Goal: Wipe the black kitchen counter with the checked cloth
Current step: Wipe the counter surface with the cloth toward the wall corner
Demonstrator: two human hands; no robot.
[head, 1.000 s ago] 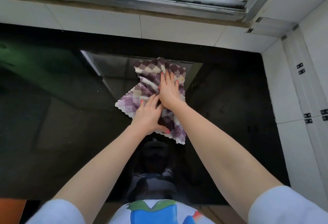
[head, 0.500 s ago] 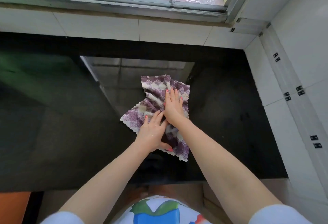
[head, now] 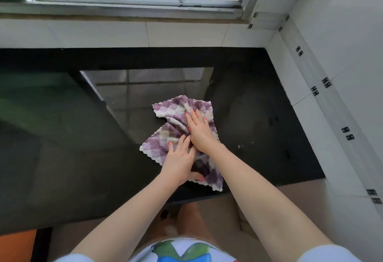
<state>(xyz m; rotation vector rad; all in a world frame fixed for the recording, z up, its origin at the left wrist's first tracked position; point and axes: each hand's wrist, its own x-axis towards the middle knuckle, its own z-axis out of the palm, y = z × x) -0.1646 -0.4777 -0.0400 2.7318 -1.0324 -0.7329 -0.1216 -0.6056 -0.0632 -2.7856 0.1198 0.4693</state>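
Both hands press flat on the checked cloth [head: 182, 135], left hand [head: 179, 162] and right hand [head: 200, 130] with fingers spread, grasping nothing, near the black counter [head: 62, 137] front edge; bunched folds could leave streaks unwiped

- The crumpled purple-and-cream checked cloth [head: 176, 135] is partly hidden under both flat hands.
- The glossy black stone counter [head: 259, 116] runs off the left picture edge.
- The left hand [head: 179, 163] thumb tucks under cloth.

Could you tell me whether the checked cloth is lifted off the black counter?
No, the checked cloth lies on the black counter, pressed flat under the left hand and right hand.
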